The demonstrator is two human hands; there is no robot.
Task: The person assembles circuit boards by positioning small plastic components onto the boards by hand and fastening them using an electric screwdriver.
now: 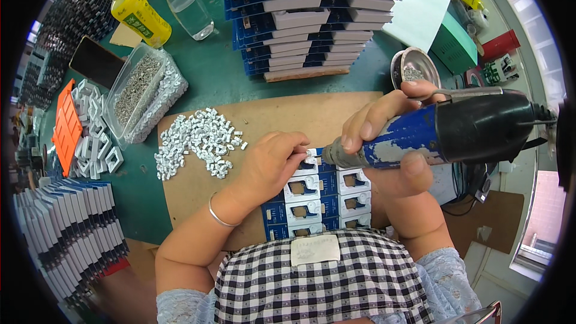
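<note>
My right hand (390, 126) is wrapped round a blue and black electric screwdriver (414, 135), paint worn off its body. The tool lies nearly level, its nose pointing left. Just left of that nose, my left hand (273, 165) pinches a small white plastic piece (310, 153), partly hidden by the fingertips. Both meet over the top end of a blue circuit board panel (329, 205) carrying two columns of white plastic frames (303, 211). Left of my left hand, a heap of small white plastic pieces (198, 143) lies on the brown board (264, 108).
Stacked blue and white panels (300, 24) stand at the back; more (72, 234) fill the near left. A clear tub (144, 93) holds small metal parts and white pieces. Around it are a phone (96, 61), an orange tray (66, 129) and bottles (141, 18). Metal bowls (415, 67) sit back right.
</note>
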